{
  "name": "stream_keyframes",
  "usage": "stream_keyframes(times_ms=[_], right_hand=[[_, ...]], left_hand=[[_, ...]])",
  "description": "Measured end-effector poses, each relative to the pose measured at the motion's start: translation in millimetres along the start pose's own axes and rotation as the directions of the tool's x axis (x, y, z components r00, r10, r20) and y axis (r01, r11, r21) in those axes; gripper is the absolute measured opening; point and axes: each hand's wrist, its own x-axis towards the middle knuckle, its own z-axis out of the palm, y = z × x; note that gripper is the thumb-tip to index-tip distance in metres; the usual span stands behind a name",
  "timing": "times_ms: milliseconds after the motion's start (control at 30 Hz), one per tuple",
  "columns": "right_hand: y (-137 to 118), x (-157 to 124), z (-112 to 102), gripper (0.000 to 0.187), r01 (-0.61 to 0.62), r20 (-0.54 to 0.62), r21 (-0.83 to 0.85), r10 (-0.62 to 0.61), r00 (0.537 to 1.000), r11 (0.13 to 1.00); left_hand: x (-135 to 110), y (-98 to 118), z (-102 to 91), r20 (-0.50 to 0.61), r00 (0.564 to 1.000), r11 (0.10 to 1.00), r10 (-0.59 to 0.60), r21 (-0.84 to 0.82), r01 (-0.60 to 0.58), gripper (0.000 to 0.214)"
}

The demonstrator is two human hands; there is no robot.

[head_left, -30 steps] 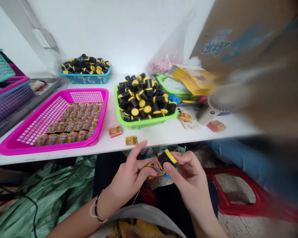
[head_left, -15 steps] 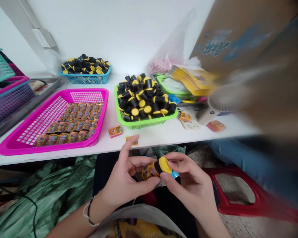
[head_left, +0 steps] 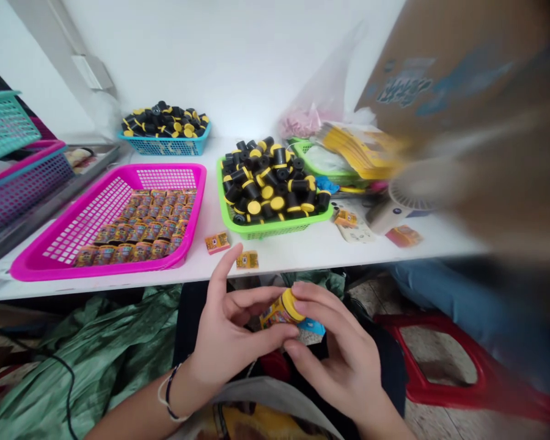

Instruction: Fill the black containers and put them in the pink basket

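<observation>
Canister [head_left: 280, 310] seemingly between left hand [head_left: 236, 330] and right hand [head_left: 337, 348].

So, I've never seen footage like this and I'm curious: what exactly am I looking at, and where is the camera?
This picture comes from one camera worn on a person's head, looking forward and down, so you see roughly what they see. There is no machine here: those are the person's own bare hands. The left hand and right hand are holding a small cylinder with a yellow end, wrapped in a printed label. On the white table ahead, a green basket holds loose black-and-yellow cylinders, a blue basket behind it holds more, and a pink basket holds printed ones in rows. Small printed labels lie near the table's edge.
</observation>
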Motion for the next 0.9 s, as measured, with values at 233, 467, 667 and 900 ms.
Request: stream_keyframes(times_ms=[233,467,667,900], right_hand=[[2.3,0.6,3.2,0.061,0.107,0.091,-0.076,-0.100,0.991,0.991],[2.2,7.2,3.4,0.050,0.259,0.016,-0.265,-0.264,0.964,0.929],[3.1,9.8,4.5,0.051,0.251,0.003,-0.196,-0.255,0.967,0.948],[5.7,9.8,4.8,0.048,0.248,0.028,-0.202,-0.247,0.969,0.948]], left_hand=[[4.3,1.9,-1.9,0.080,0.985,0.937,-0.155,-0.305,0.172,0.126],[10.4,4.4,2.6,0.144,0.973,0.896,-0.182,-0.383,0.224,0.093],[8.5,5.5,0.7,0.144,0.977,0.910,-0.160,-0.362,0.202,0.074],[8.8,4.2,-1.9,0.158,0.987,0.991,-0.017,-0.125,0.037,0.046]])
